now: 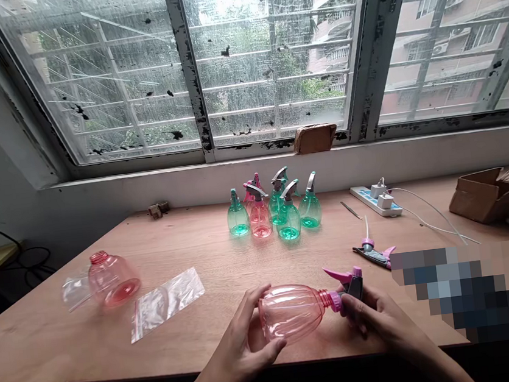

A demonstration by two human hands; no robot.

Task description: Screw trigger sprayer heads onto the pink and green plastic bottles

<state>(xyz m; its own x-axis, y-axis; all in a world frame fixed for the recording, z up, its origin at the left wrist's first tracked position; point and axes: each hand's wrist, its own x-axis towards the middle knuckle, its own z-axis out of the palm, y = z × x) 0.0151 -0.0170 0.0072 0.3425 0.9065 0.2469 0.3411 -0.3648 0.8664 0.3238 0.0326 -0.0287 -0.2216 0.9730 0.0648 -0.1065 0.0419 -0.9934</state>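
A clear pink spray bottle [291, 312] lies sideways between my hands, above the table's near edge. My left hand [244, 342] grips its base end, thumb below and fingers behind. At the bottle's neck, my right hand [379, 318] holds the pink and black trigger sprayer head [352, 287]. The sprayer's pink collar meets the threaded neck; how tightly it sits I cannot tell. Beyond my right hand lies another sprayer head [374, 255] with its tube pointing up. To the left, a pink bottle without a head [113, 277] stands tilted beside a clear plastic bag [168, 302].
Several green and pink spray bottles [288, 221] with heads stand near the wall. Right of them are a thin rod [351, 210], a power strip [377, 201] with white cables, and an open cardboard box [489, 195]. A blurred patch [473, 295] covers the right front.
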